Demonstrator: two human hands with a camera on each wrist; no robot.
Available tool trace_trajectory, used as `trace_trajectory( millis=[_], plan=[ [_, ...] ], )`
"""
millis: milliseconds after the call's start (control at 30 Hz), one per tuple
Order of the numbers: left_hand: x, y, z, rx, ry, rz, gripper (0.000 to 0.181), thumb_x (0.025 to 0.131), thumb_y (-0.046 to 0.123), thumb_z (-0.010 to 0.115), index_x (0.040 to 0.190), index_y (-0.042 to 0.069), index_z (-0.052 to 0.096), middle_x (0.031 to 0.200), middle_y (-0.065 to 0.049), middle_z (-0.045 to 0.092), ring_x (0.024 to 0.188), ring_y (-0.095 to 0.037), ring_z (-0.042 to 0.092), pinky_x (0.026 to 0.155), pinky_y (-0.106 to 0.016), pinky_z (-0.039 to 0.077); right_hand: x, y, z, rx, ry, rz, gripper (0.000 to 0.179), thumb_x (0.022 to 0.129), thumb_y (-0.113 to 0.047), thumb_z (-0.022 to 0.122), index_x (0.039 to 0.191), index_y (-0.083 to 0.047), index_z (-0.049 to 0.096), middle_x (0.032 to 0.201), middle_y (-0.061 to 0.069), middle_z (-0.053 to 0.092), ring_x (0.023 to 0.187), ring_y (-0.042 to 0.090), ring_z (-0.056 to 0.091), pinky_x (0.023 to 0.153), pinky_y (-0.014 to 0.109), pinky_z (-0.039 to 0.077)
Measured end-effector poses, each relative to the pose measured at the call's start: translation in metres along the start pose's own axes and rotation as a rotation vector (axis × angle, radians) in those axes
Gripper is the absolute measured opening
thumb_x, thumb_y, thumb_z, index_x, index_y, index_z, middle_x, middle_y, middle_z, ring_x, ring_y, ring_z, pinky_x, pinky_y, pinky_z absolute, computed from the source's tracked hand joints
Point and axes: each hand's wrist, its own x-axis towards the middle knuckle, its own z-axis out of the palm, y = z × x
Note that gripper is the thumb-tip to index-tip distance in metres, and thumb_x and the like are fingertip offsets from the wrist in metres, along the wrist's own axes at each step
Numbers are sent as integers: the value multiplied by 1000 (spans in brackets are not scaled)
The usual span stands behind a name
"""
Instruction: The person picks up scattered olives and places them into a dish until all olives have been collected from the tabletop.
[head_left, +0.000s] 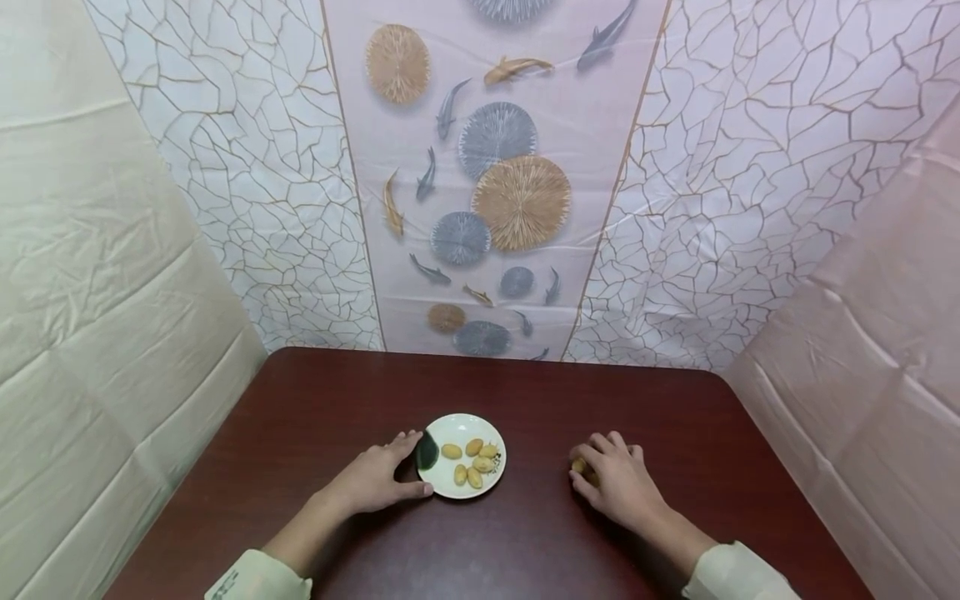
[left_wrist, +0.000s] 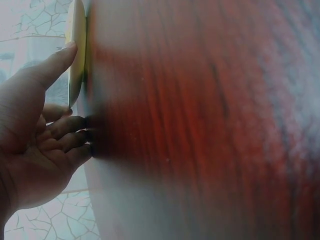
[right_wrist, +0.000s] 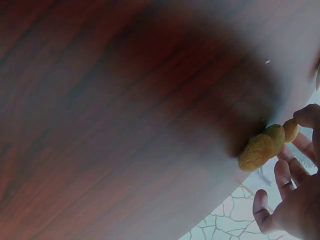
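A white round plate (head_left: 450,487) lies on the table, with several yellow oval fruits (head_left: 452,451) on it. It has a dark green patch (head_left: 427,451) at its left rim and small dark print at the right. My left hand (head_left: 377,477) holds the plate's left side, thumb at the front rim and fingers farther back; the left wrist view shows the plate edge-on between thumb and forefinger. To the right of the plate, my right hand (head_left: 617,479) has its fingers curled over yellow-brown oval fruits (right_wrist: 256,152), three of which show in a row in the right wrist view.
The dark red-brown wooden table (head_left: 517,546) has rounded far corners. A patterned cloth backdrop (head_left: 480,283) hangs behind it, and pale cloth walls (head_left: 97,375) stand at both sides. Bare tabletop lies between the plate and the right hand.
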Motion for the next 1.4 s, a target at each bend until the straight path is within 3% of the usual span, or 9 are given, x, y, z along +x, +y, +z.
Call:
trace_trajectory(
  millis=[367,1400],
  plan=[
    [0,0,0,-4,5,13,101,92,58,85,167,2,46,169,-31,46,158,-50,47,123,-69,44,11,-20,2,39,29,-81,21,88,-24,93,104,-20,79,103,-5,71,95,17,55,78,48,46],
    [-2,1,0,-12,19,11,100,92,57,86,167,2,47,169,-30,47,157,-51,47,123,-71,43,35,-76,-1,112,7,-210,23,92,-27,91,110,-17,81,106,-6,73,97,12,52,82,42,43]
  ],
)
